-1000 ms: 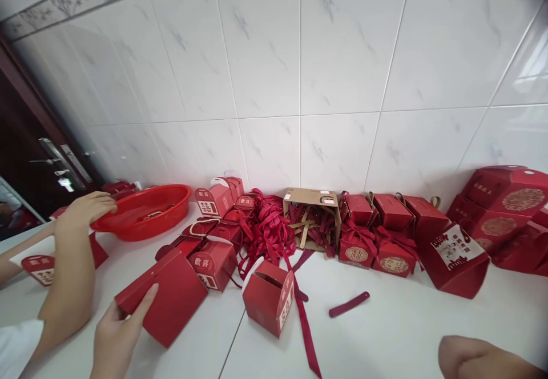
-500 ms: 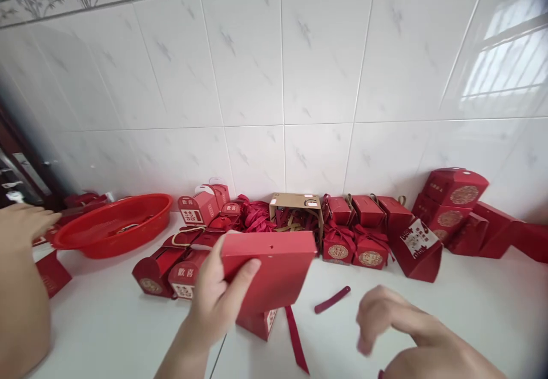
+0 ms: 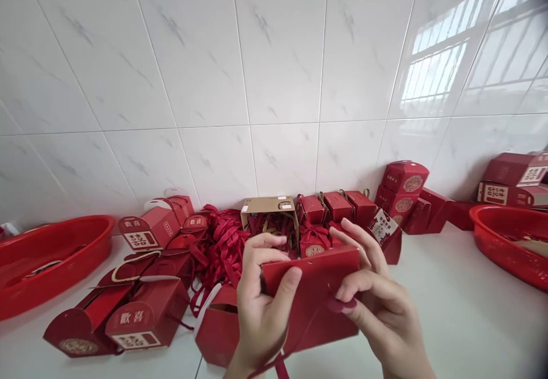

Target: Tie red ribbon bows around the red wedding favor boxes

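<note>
A red gift box [image 3: 314, 310] is held up in front of me, with a small hole near its upper edge. My left hand [image 3: 268, 305] grips its left side, thumb on the near face and fingers behind. At the box's right side, my right hand [image 3: 374, 293] pinches a dark red ribbon [image 3: 341, 306] between thumb and forefinger, close against the near face. A thin length of ribbon runs down to the lower left, past my left wrist. Just left of my left hand stands another red box [image 3: 218, 325], partly hidden.
Finished-looking red boxes [image 3: 145, 310] stand at the left, near a red basin [image 3: 55, 270]. A heap of red ribbons [image 3: 222, 242] lies beside a cardboard box [image 3: 269, 204] of ribbons. More red boxes [image 3: 402, 188] line the wall; a second basin [image 3: 514, 248] is at right.
My right hand has come from the table to the held box and now pinches a ribbon. The box has tilted, and the view has turned right. The other person's arm at left is out of view.
</note>
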`<state>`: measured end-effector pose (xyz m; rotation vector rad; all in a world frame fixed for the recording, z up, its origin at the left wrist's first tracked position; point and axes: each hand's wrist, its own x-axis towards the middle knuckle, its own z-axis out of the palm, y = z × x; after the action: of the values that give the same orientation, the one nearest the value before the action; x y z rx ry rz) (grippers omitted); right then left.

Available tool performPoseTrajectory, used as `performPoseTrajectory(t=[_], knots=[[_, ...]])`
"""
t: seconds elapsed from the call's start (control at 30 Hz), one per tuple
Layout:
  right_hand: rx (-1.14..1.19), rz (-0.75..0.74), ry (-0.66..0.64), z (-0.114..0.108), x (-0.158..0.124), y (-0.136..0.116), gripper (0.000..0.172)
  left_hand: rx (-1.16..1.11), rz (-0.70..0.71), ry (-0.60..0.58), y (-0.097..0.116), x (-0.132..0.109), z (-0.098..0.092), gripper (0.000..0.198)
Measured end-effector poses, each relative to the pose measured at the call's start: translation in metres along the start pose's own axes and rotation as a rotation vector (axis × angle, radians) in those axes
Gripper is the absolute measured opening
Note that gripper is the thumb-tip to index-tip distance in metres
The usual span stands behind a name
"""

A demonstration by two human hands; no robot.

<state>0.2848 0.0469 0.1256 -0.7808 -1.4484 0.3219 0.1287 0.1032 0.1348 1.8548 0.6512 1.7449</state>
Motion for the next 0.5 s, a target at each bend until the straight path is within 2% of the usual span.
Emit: performPoseTrajectory(t=[0.17,0.37,0.5], knots=[[-0.034,0.053,-0.015,0.002,0.002,0.008,0.011,-0.103,-0.076,-0.145,-0.009,-0.006,-0.002,0.012],[-0.048,0.061,0.043,0.007,0.001,0.013,0.016,-0.042,-0.147,-0.164,-0.011,-0.007,-0.003,0.01],[-0.038,0.053,0.037,0.008,0.002,0.014,0.016,-0.053,-0.152,-0.203,-0.012,-0.007,-0.003,0.011]])
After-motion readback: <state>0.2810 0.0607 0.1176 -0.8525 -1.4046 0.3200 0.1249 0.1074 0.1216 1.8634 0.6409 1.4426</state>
